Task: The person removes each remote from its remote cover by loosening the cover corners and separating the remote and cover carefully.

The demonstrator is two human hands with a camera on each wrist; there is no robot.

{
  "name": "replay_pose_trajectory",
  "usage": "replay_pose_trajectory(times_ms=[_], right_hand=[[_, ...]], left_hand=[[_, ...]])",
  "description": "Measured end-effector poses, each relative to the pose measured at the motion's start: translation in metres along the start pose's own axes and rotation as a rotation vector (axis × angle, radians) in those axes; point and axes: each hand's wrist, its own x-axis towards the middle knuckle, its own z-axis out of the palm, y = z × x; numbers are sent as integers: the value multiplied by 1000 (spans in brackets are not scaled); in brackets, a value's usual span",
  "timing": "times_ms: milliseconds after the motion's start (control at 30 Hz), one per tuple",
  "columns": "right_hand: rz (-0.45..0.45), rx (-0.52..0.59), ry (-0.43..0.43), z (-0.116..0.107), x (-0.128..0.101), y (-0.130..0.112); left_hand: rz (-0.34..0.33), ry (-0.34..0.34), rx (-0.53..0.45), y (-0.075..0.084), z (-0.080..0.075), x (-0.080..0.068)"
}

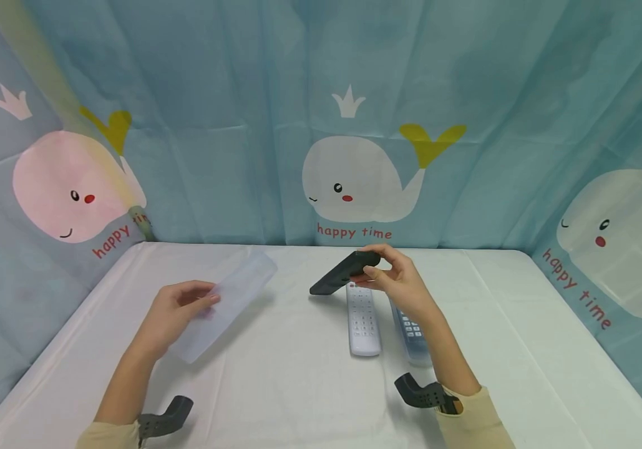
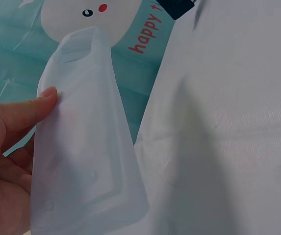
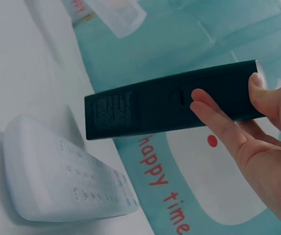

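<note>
My left hand (image 1: 177,308) holds a translucent silicone remote sleeve (image 1: 229,304) up off the white table; in the left wrist view the thumb (image 2: 30,107) presses on the sleeve (image 2: 84,147), which hangs empty. My right hand (image 1: 396,280) grips one end of a black remote (image 1: 345,272) and lifts it at a tilt; in the right wrist view the fingers (image 3: 218,122) curl round the black remote (image 3: 165,105), its back side showing. Below it a white remote (image 1: 363,318) lies flat on the table, also visible as the white remote (image 3: 62,181) in the right wrist view.
A second remote in a clear sleeve (image 1: 410,333) lies right of the white one, partly hidden by my right forearm. The white tablecloth (image 1: 298,386) covers the table. A blue whale-print curtain (image 1: 354,181) closes off the back and both sides.
</note>
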Motion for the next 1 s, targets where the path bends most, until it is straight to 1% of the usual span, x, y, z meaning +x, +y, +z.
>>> replay_pose_trajectory(times_ms=[267, 367, 567, 667, 767, 1000], right_hand=[[51, -12, 14, 7, 0, -1], [52, -15, 12, 9, 0, -1], [17, -55, 7, 14, 2, 2], [40, -52, 31, 17, 2, 2], [75, -37, 49, 20, 2, 1], [115, 43, 31, 26, 2, 2]], left_hand=[[-18, 3, -2, -5, -8, -5], [-26, 9, 10, -6, -10, -6], [-52, 18, 24, -11, -13, -7], [-67, 16, 9, -13, -15, -8], [-78, 16, -1, -15, -16, -9], [-87, 11, -30, -17, -21, -12]])
